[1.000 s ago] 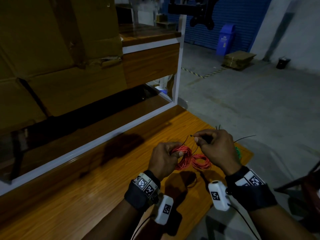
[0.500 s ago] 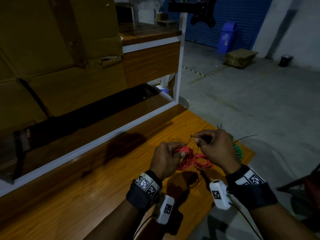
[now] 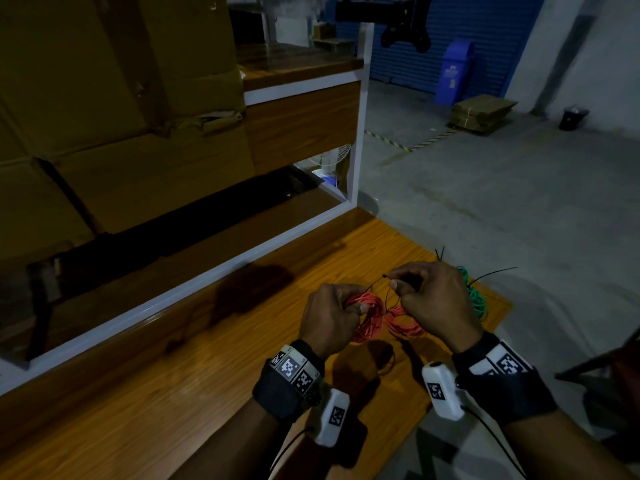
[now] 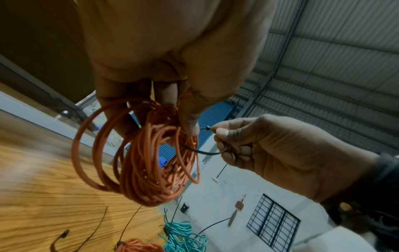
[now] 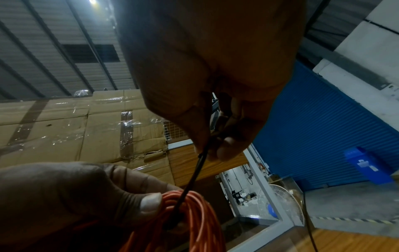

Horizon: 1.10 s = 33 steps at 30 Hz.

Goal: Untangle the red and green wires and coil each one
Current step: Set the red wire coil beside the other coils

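My left hand grips a coil of red wire held just above the wooden table. In the left wrist view the red coil hangs from the curled fingers. A thin black cable tie loops round the bundle, and my right hand pinches its end beside the coil. From the right wrist the tie runs from my fingertips down into the red coil. A coiled green wire lies on the table behind my right hand.
A second red bundle and the green wire lie near the table's right corner, with loose black ties beside them. Taped cardboard boxes stand behind a white-edged ledge. Concrete floor drops away to the right.
Both hands stay almost where they were, with the same holds on the red coil and the tie. Only the head view has shifted slightly.
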Available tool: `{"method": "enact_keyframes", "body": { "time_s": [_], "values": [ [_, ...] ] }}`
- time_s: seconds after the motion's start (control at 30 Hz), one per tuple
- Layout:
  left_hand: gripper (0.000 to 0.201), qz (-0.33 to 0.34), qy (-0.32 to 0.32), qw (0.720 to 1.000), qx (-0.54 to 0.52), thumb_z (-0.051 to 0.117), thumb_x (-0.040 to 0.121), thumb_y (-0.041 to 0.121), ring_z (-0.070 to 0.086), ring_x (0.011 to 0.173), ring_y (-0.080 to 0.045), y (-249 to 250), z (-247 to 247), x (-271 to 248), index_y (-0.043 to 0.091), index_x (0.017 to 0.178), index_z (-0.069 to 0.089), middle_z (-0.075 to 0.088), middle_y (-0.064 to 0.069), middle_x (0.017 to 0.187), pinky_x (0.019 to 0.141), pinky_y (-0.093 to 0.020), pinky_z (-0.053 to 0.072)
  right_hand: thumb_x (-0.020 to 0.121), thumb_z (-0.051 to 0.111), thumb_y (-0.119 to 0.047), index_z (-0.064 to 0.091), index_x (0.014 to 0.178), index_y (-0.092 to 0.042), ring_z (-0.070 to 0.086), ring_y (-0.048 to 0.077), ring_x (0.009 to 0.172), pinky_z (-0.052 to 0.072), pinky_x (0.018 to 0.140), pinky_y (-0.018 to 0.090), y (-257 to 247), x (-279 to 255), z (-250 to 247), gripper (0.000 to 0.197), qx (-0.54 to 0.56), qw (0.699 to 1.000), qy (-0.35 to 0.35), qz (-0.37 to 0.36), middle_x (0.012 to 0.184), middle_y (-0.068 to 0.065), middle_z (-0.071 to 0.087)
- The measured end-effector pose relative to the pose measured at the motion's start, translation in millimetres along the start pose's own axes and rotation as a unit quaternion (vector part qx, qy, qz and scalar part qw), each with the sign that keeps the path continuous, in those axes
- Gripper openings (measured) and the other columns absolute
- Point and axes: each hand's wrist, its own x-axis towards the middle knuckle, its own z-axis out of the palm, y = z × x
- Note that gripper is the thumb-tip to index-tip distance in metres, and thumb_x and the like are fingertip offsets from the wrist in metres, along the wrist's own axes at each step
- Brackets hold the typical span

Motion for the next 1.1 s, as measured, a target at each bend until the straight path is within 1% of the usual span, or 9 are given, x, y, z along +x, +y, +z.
{"method": "enact_keyframes", "body": {
  "time_s": [0.27, 0.43, 0.53, 0.63, 0.67, 0.73, 0.83, 1.03, 1.1],
  "values": [
    [0.033, 0.002, -0.001, 1.0, 0.017, 0.072, 0.095, 0.02, 0.061, 0.127, -0.017, 0.0, 2.6, 0.6, 0.014, 0.128, 0.071, 0.067, -0.001, 0.136, 0.097, -0.028, 0.048, 0.089, 0.078, -0.02, 0.082, 0.096, -0.021, 0.059, -0.01, 0.075, 0.044, 0.066, 0.008, 4.3, -0.4, 2.3, 0.008, 0.017, 1.0, 0.005, 0.004, 0.093, -0.007, 0.077],
    [0.034, -0.008, -0.008, 1.0, 0.025, 0.072, 0.095, 0.02, 0.061, 0.128, -0.017, 2.0, 3.2, -0.4, 0.015, 0.129, 0.071, 0.067, 0.0, 0.136, 0.1, -0.032, 0.051, 0.088, 0.078, -0.017, 0.082, 0.095, -0.019, 0.063, -0.002, 0.075, 0.045, 0.066, 0.01, 4.4, -2.8, 3.7, 0.008, 0.014, 1.0, 0.001, 0.008, 0.091, -0.006, 0.077],
    [0.03, -0.002, -0.001, 1.0, 0.024, 0.071, 0.096, 0.019, 0.064, 0.118, -0.011, 5.0, 3.0, -1.4, 0.016, 0.126, 0.072, 0.069, 0.001, 0.132, 0.087, -0.018, 0.049, 0.088, 0.079, -0.017, 0.082, 0.093, -0.02, 0.063, -0.003, 0.074, 0.046, 0.065, 0.011, 4.5, -6.1, 5.7, 0.007, 0.016, 1.0, -0.009, 0.013, 0.086, -0.01, 0.074],
    [0.024, 0.006, 0.005, 1.0, 0.017, 0.07, 0.097, 0.018, 0.063, 0.09, 0.005, 7.2, 3.1, -1.0, 0.019, 0.121, 0.075, 0.074, 0.003, 0.121, 0.064, -0.006, 0.044, 0.088, 0.079, -0.022, 0.082, 0.095, -0.022, 0.069, 0.006, 0.08, 0.056, 0.071, 0.024, 6.2, -9.3, 11.0, 0.008, 0.015, 1.0, -0.013, 0.018, 0.092, -0.007, 0.077],
    [0.025, 0.007, 0.006, 1.0, 0.017, 0.07, 0.097, 0.018, 0.063, 0.092, 0.003, 7.6, 3.1, -1.0, 0.018, 0.121, 0.075, 0.074, 0.003, 0.121, 0.065, -0.008, 0.046, 0.089, 0.078, -0.023, 0.082, 0.096, -0.022, 0.069, 0.005, 0.08, 0.057, 0.072, 0.025, 6.6, -9.8, 12.2, 0.008, 0.016, 1.0, -0.012, 0.019, 0.092, -0.006, 0.078],
    [0.028, 0.003, 0.006, 1.0, 0.017, 0.071, 0.096, 0.02, 0.066, 0.111, -0.009, 7.0, 3.4, -0.3, 0.017, 0.124, 0.073, 0.072, 0.001, 0.127, 0.082, -0.022, 0.055, 0.089, 0.078, -0.021, 0.082, 0.096, -0.021, 0.066, 0.001, 0.076, 0.052, 0.066, 0.018, 7.5, -9.4, 11.6, 0.008, 0.032, 0.999, 0.006, 0.025, 0.089, -0.007, 0.077],
    [0.034, -0.011, 0.004, 1.0, 0.018, 0.072, 0.096, 0.023, 0.062, 0.125, -0.017, 4.3, 3.6, 0.8, 0.016, 0.129, 0.071, 0.068, 0.0, 0.134, 0.099, -0.038, 0.054, 0.089, 0.078, -0.02, 0.082, 0.095, -0.021, 0.065, -0.003, 0.069, 0.048, 0.06, 0.019, 8.5, -5.0, 5.6, 0.007, 0.069, 0.996, 0.053, 0.032, 0.078, -0.008, 0.073],
    [0.03, -0.001, -0.005, 1.0, 0.01, 0.071, 0.096, 0.02, 0.062, 0.125, -0.018, 2.2, 5.9, 0.5, 0.016, 0.126, 0.072, 0.069, -0.001, 0.133, 0.097, -0.03, 0.051, 0.089, 0.078, -0.019, 0.082, 0.095, -0.021, 0.065, -0.004, 0.07, 0.053, 0.062, 0.023, 10.0, -1.2, 3.1, 0.007, 0.071, 0.996, 0.051, 0.02, 0.077, -0.009, 0.072],
    [0.031, -0.007, -0.011, 1.0, 0.008, 0.071, 0.096, 0.019, 0.058, 0.13, -0.02, 1.8, 7.2, 1.0, 0.015, 0.127, 0.072, 0.067, -0.002, 0.136, 0.101, -0.032, 0.049, 0.089, 0.078, -0.018, 0.082, 0.094, -0.021, 0.065, -0.005, 0.069, 0.05, 0.057, 0.014, 10.8, -1.1, 4.3, 0.007, 0.066, 0.997, 0.047, 0.016, 0.076, -0.011, 0.071]
  ]
}}
